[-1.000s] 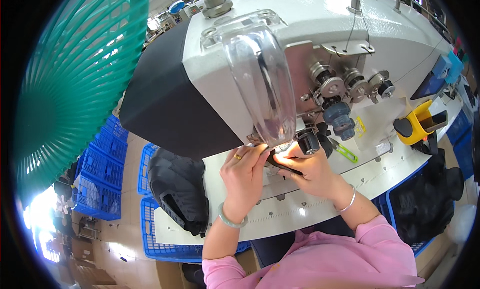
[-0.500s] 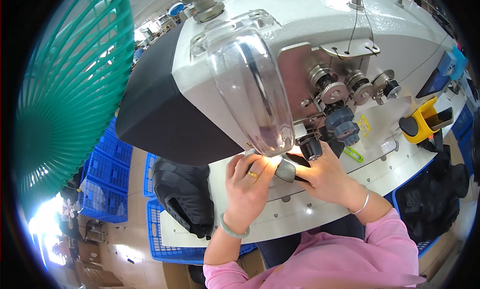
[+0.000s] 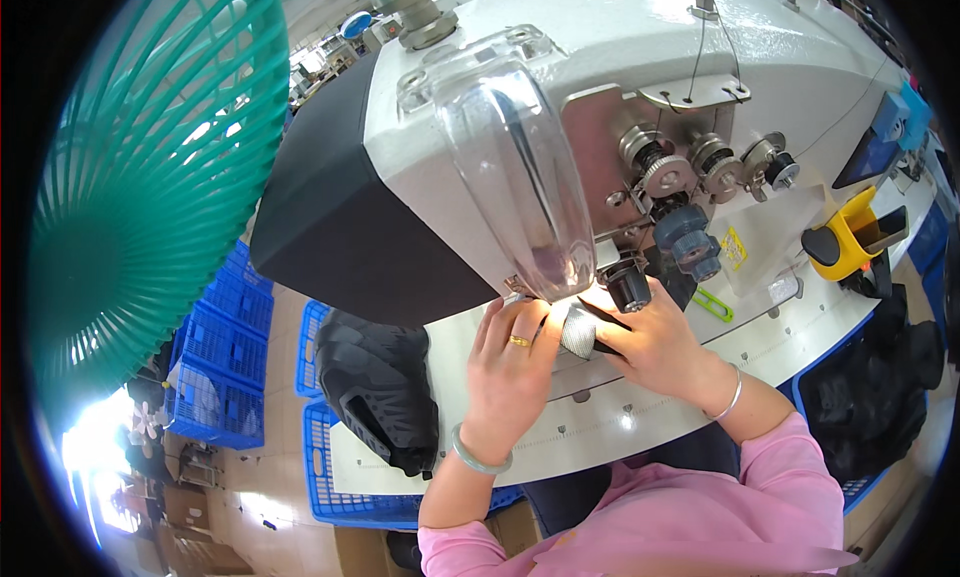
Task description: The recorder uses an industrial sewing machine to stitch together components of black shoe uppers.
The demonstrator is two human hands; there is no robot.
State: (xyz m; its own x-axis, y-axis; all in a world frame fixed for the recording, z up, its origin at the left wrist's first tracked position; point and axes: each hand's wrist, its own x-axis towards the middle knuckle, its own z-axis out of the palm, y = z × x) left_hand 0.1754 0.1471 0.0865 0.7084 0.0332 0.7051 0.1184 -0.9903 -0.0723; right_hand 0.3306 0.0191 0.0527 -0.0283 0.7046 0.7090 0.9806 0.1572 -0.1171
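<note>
A small grey mesh fabric piece (image 3: 579,334) with a black part lies under the head of a white sewing machine (image 3: 640,37), lit by its lamp. My left hand (image 3: 512,372), with a yellow ring, presses its fingers together on the piece's left side. From the right, my right hand (image 3: 665,349) grips the black part between thumb and fingers. A clear plastic guard (image 3: 520,177) and a black knob (image 3: 627,282) hang in front of the stitching spot, so the needle and some fingertips are hidden.
Black moulded pieces (image 3: 375,392) are stacked at the table's left end. Light green snips (image 3: 712,305) lie right of the machine head, and a yellow holder (image 3: 848,239) stands farther right. Blue crates (image 3: 215,402) and a green fan (image 3: 150,177) are on the left; black goods (image 3: 870,397) fill a right-hand crate.
The whole view has shifted slightly. My left hand's fingers are straighter and lie closer along the mesh piece, which shows brighter under the lamp. The right hand keeps its grip.
</note>
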